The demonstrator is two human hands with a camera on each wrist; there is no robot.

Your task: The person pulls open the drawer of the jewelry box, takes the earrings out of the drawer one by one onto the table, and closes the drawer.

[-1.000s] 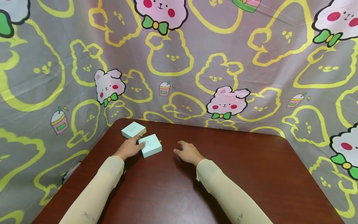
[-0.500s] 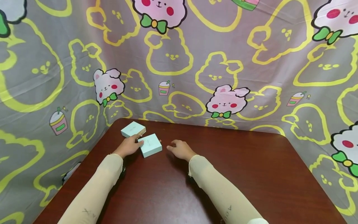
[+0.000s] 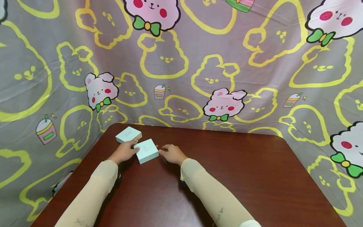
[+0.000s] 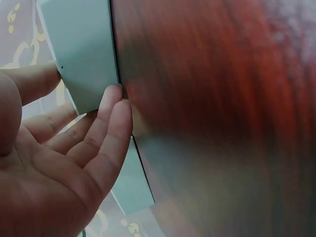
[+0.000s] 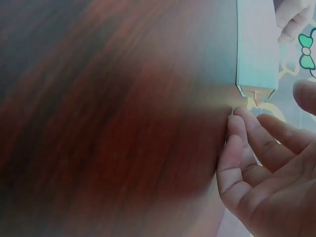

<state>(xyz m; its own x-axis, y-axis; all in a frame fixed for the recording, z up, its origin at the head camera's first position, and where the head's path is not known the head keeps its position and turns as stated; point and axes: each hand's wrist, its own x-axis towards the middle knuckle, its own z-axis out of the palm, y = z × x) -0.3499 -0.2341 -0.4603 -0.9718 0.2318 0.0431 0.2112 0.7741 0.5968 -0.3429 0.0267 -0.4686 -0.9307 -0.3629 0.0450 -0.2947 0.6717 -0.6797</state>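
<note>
I judge the near box (image 3: 147,152), pinched by the left hand (image 3: 123,152), light, stiff and best held at its edges; the right hand (image 3: 173,154) has thumb and fingers apart.

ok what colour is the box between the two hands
The box is pale mint blue; it shows best in the head view.

From afar I saw grey cloth walls (image 3: 198,44) behind and along both sides, yellow rabbit outlines (image 3: 164,76) printed across them, white rabbit heads (image 3: 224,101) with green bows (image 3: 225,117), pink drink cups (image 3: 159,94), a reddish-brown tabletop (image 3: 241,164) with rounded far corners.
</note>
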